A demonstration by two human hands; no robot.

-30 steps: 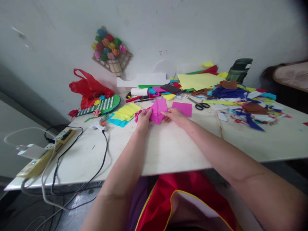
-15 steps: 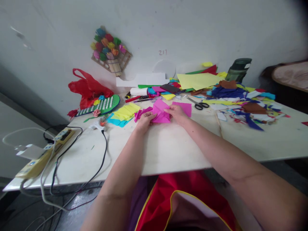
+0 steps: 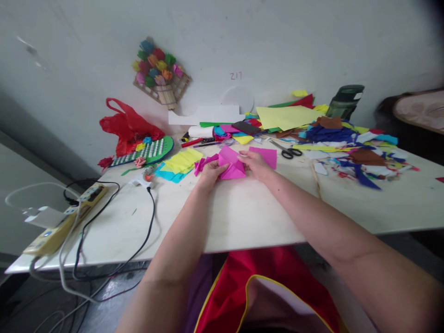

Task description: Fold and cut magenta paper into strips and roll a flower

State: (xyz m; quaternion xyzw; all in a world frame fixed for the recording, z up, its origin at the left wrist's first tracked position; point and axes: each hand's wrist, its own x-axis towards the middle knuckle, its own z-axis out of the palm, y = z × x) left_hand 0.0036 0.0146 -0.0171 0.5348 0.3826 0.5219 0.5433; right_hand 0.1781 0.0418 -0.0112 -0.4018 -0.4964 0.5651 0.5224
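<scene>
A pink sheet of paper [image 3: 231, 163], partly folded over on itself, is held between my two hands above the white table. My left hand [image 3: 211, 174] pinches its left side, thumb on top. My right hand [image 3: 255, 163] grips the right edge between thumb and fingers. Crumpled pink pieces [image 3: 205, 163] lie just beyond my left fingers. Behind my right hand rests a flat pink sheet [image 3: 267, 156]. Yellow paper sheets [image 3: 183, 160] overlap blue ones [image 3: 169, 174] left of my hands.
Black scissors [image 3: 290, 151] and a heap of paper scraps [image 3: 364, 157] lie to the right. At the left are a glue gun [image 3: 142, 178], cables and a power strip [image 3: 65, 226]. A red bag [image 3: 128, 125] and a dark green bottle [image 3: 345, 102] stand towards the wall.
The upper part of the pink sheet has been folded down a little between my hands. My hands have hardly moved from their place.
</scene>
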